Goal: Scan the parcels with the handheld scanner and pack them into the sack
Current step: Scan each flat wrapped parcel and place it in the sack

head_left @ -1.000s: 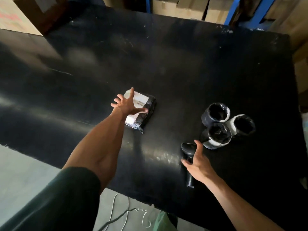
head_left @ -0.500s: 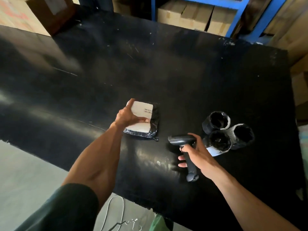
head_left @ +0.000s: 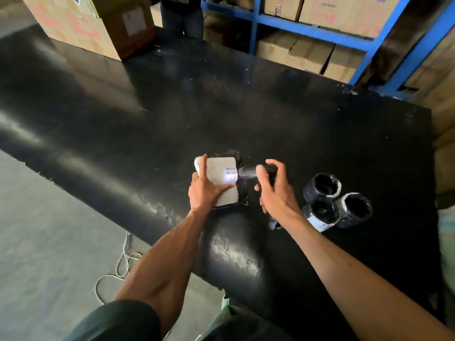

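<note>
Parcel (head_left: 222, 179) lay flat on black table (head_left: 147, 114), label up, long axis running away from the person. L hand (head_left: 205, 190) held it, fingers closed over near-left edge. R hand (head_left: 273, 187) wrapped round scanner (head_left: 248, 172), nose just right of the lit barcode (head_left: 231, 171). Sack wasn't clearly seen.
</note>
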Tool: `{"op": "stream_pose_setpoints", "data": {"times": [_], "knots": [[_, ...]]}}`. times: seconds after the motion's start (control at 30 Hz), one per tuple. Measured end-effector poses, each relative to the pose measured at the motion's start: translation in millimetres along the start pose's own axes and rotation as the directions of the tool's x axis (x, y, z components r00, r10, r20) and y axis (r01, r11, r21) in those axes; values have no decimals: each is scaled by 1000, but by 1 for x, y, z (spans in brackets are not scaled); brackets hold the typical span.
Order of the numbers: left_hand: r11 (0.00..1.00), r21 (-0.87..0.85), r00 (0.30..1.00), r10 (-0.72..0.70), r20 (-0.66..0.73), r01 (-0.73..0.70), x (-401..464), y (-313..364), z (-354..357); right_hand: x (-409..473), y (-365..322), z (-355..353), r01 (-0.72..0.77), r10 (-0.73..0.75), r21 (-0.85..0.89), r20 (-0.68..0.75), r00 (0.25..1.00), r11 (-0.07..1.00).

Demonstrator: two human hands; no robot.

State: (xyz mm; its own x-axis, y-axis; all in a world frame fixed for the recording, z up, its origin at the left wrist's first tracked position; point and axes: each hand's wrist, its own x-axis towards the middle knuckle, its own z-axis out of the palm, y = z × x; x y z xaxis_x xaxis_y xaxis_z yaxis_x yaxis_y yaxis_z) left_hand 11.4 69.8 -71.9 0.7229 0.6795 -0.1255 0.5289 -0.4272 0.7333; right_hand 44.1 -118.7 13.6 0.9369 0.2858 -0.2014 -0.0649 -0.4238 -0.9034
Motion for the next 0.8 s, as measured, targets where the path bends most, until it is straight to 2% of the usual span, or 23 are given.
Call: {"op": "stream_pose_setpoints", "data": {"times": [0.17,0.37,0.47,0.6,0.63,0.7,0.77,0.8], "knots": [[998,30,999,47,-8,-46,-4,6,-8,-6,-2,2,69,-73,-91,-32,997,993],[996,62,998,63,-8,-62,-2,11,-9,-5,-3,-4,126,-130,-89,-46,990,988],[995,76,998,64,-6,-63,1,13,-6,-6,-2,-9,76,-75,20,-35,997,997],[999,25,999,28,-33,-27,4,13,-3,-2,17,-17,-87,85,107,20,996,990],[1000,2,999,16,-44,-16,4,12,-2,-2,29,-20,-128,126,53,41,991,990],[999,-41,999,-10,-53,8,4,13,0,-3,56,-23,-179,193,-163,76,978,970],[998,-65,999,-22,-42,19,2,13,1,-8,80,-23,-223,260,-360,57,964,906],[998,-67,999,-17,-34,14,0,14,1,-10,92,-21,-258,293,-405,26,956,877]]}}
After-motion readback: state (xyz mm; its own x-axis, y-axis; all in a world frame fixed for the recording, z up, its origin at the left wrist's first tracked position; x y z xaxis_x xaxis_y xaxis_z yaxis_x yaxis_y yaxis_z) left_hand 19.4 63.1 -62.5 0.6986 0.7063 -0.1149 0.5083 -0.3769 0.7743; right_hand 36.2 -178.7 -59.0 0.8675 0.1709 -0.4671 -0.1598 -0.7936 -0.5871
